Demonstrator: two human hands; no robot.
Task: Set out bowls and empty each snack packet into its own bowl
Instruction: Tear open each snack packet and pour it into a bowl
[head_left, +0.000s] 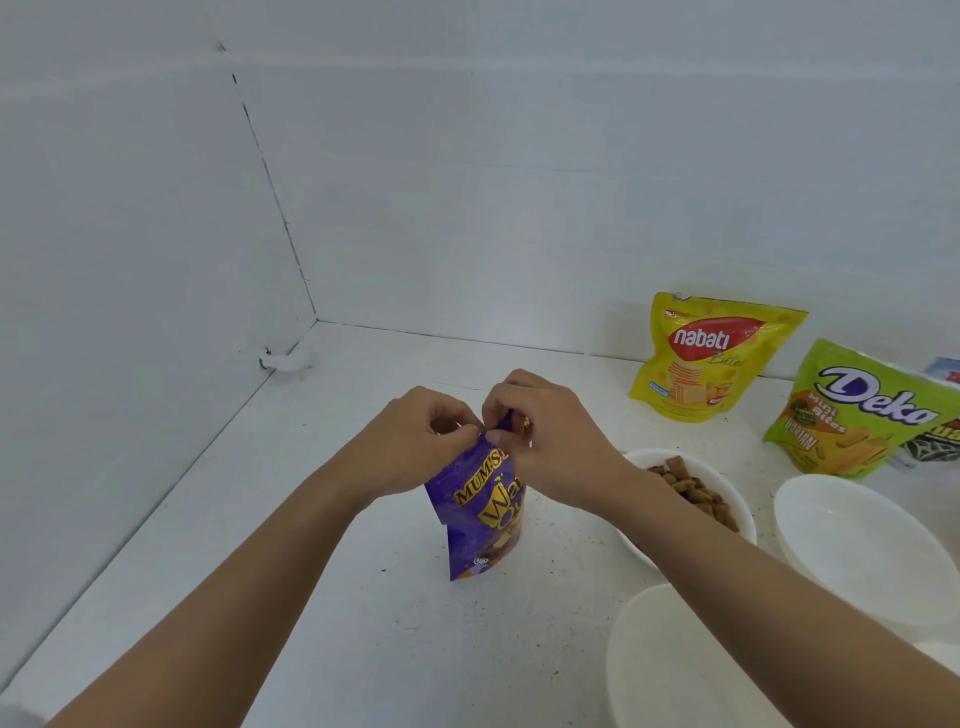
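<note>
**1. Grip.** I read the left hand (415, 436) and the right hand (550, 441) as both pinching the top seam of the purple packet (480, 509). The thumbs and fingers are curled tight on the foil, and the two pinches sit just beside each other. Neither hand carries anything else.

**2. Position of the packet.** It hangs upright below the hands, long axis vertical, its base at or just above the white counter (363, 597) (I cannot tell whether it touches). The seam looks closed. I judge the step in hand to be tearing it open.

**3. Governing relation.** All the bowls lie to the right of the packet, on the right arm's side. Once the packet is open, its mouth must swing right and tip down. The right forearm already crosses above the filled bowl (644, 460).

**4. Containers.**
- The filled bowl is nearest the packet and holds brown snack pieces (685, 483), so it is not a target.
- The empty bowl (857, 540) sits further right.
- A second empty bowl (670, 665) sits nearest the camera.

**5. Remaining stock.** The yellow packet (711, 358) and the green packet (857, 410) stand by the back wall. A dark packet (935, 441) is partly hidden behind the green one.
</note>
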